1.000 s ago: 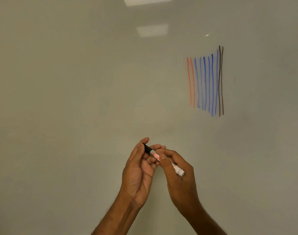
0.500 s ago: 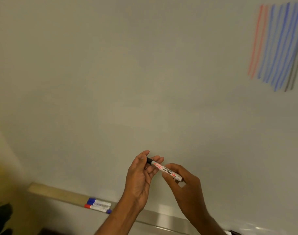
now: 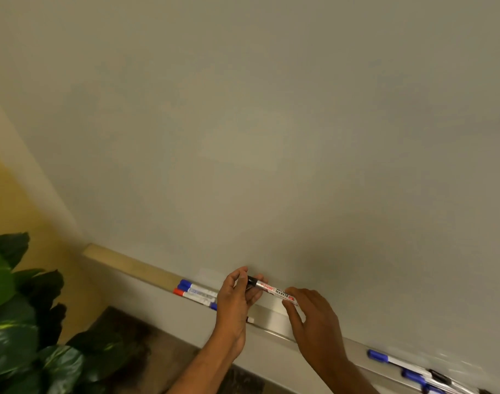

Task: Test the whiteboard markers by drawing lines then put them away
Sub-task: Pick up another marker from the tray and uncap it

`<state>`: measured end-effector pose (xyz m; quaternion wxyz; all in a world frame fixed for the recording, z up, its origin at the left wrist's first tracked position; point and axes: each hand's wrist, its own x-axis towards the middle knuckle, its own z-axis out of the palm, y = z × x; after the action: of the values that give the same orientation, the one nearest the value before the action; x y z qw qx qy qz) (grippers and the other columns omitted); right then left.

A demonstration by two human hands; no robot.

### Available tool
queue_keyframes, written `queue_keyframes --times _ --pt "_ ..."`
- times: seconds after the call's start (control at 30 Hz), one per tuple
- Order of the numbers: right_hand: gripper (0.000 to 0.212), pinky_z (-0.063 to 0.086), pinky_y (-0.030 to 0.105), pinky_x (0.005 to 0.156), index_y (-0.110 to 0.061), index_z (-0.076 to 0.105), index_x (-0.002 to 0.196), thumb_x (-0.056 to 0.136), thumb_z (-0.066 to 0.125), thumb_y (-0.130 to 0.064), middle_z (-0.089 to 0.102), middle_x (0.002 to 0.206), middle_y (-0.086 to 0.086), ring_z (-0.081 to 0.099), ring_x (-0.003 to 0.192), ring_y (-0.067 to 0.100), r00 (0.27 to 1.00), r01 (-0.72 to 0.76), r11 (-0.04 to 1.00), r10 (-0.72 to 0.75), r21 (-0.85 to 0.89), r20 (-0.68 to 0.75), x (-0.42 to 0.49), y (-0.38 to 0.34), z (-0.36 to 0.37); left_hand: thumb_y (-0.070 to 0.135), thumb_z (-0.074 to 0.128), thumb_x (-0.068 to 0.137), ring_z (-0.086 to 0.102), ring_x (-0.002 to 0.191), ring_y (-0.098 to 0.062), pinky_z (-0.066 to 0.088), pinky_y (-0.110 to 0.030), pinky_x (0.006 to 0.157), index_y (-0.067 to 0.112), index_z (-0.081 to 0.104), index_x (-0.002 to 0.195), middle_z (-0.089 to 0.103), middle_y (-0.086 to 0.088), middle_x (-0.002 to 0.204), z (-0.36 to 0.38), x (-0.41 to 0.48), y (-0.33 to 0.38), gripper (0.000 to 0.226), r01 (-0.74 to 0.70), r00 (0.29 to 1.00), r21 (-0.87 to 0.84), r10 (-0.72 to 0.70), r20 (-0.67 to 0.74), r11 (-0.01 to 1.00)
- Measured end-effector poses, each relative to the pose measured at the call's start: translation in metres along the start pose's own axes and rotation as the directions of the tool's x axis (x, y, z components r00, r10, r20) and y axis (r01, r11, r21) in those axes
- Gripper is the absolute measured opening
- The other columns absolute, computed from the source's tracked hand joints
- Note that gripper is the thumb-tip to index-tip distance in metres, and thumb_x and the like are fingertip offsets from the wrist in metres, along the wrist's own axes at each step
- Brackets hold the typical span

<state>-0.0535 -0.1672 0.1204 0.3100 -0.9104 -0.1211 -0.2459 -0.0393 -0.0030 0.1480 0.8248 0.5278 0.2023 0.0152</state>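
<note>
I saw both hands pinching the black-capped marker (image 3: 273, 290) above the tray (image 3: 274, 322): left hand (image 3: 237, 301) at the cap, right hand (image 3: 314, 317) at the tail.

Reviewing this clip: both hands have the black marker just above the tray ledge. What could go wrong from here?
1. The black-capped marker is pinched only at its ends by the left hand and right hand; a loose release might drop it past the tray ledge.
2. Set down carelessly, it could knock the markers on the ledge just left of it.
3. Whether the cap is fully seated can't be told; it could dry out.
</note>
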Motion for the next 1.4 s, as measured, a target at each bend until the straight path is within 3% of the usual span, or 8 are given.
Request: queue_keyframes --times 0.17,0.33,0.5,0.7,0.83,0.93,1.13,1.4 --pt "0.016 0.046 0.021 0.070 -0.023 0.071 0.102 0.089 0.061 -0.025 0.070 0.091 -0.010 0.062 0.077 0.010 0.997 -0.019 0.998 0.023 -0.052 0.077 -0.004 0.011 0.049 0.032 0.051 0.105 0.062 0.124 -0.019 0.049 -0.036 0.107 0.025 0.050 0.147 0.061 0.000 0.139 -0.048 0.022 -0.035 0.042 -0.009 0.995 0.307 0.038 -0.087 0.952" --pt "0.018 0.052 0.028 0.062 -0.018 0.073 0.098 0.083 0.078 -0.010 0.072 0.084 -0.004 0.066 0.070 0.017 0.985 -0.055 0.993 0.071 -0.108 0.155 -0.006 0.026 0.097 0.031 0.043 0.106 0.042 0.137 -0.004 0.027 -0.001 0.106 0.033 0.029 0.154 0.043 0.018 0.147 -0.091 0.032 -0.081 0.050 -0.253 0.965 0.784 0.207 0.162 0.567" --pt "0.012 0.047 0.027 0.063 -0.016 0.073 0.100 0.089 0.071 -0.015 0.073 0.084 -0.001 0.065 0.070 0.019 0.954 -0.119 0.984 0.151 -0.135 0.258 -0.010 0.040 0.137 0.044 0.010 0.110 0.041 0.145 -0.021 0.020 -0.032 0.124 0.016 0.039 0.153 0.051 -0.005 0.153 -0.123 0.067 -0.134 0.059 -0.441 0.860 0.897 0.302 0.411 0.036" --pt "0.036 0.050 0.030 0.073 -0.018 0.072 0.106 0.096 0.041 -0.035 0.074 0.095 0.000 0.067 0.081 0.018 0.919 -0.144 0.978 0.188 -0.150 0.347 -0.013 0.048 0.176 0.027 0.057 0.101 0.003 0.155 -0.030 -0.005 -0.043 0.127 0.025 -0.045 0.145 -0.004 -0.010 0.169 -0.118 0.095 -0.138 0.111 -0.550 0.805 0.822 0.169 0.569 -0.151" --pt "0.027 0.050 0.034 0.091 -0.019 0.069 0.116 0.102 0.048 -0.028 0.071 0.112 0.000 0.066 0.101 0.020 0.883 -0.191 0.969 0.239 -0.155 0.404 -0.012 0.054 0.195 0.038 0.092 0.063 0.048 0.139 -0.031 0.038 -0.045 0.113 0.007 0.027 0.153 0.053 -0.014 0.150 -0.112 0.114 -0.134 0.114 -0.533 0.832 0.820 0.047 0.553 -0.208" --pt "0.025 0.049 0.034 0.097 -0.019 0.067 0.120 0.101 0.051 -0.027 0.070 0.118 0.000 0.064 0.108 0.020 0.864 -0.214 0.964 0.263 -0.160 0.429 -0.013 0.056 0.206 0.039 0.086 0.075 0.028 0.149 -0.032 0.024 -0.047 0.118 0.010 0.018 0.151 0.036 -0.015 0.160 -0.119 0.120 -0.136 0.106 -0.533 0.830 0.804 0.023 0.558 -0.264" --pt "0.023 0.047 0.036 0.099 -0.018 0.069 0.118 0.098 0.059 -0.022 0.070 0.117 0.002 0.063 0.110 0.022 0.865 -0.164 0.968 0.234 -0.192 0.443 -0.014 0.055 0.220 0.045 0.049 0.089 0.063 0.125 -0.032 0.054 -0.051 0.098 0.007 0.054 0.140 0.064 -0.013 0.138 -0.132 0.134 -0.155 0.064 -0.465 0.874 0.815 -0.031 0.485 -0.344" --pt "0.030 0.060 0.037 0.075 -0.017 0.075 0.092 0.067 0.090 -0.016 0.075 0.090 0.001 0.071 0.083 0.022 0.885 -0.009 0.959 0.140 -0.284 0.444 -0.017 0.060 0.231 0.056 0.077 0.077 0.053 0.136 -0.034 0.033 -0.057 0.109 0.012 0.061 0.139 0.057 -0.015 0.145 -0.128 0.137 -0.156 0.077 -0.424 0.893 0.827 -0.021 0.449 -0.370"
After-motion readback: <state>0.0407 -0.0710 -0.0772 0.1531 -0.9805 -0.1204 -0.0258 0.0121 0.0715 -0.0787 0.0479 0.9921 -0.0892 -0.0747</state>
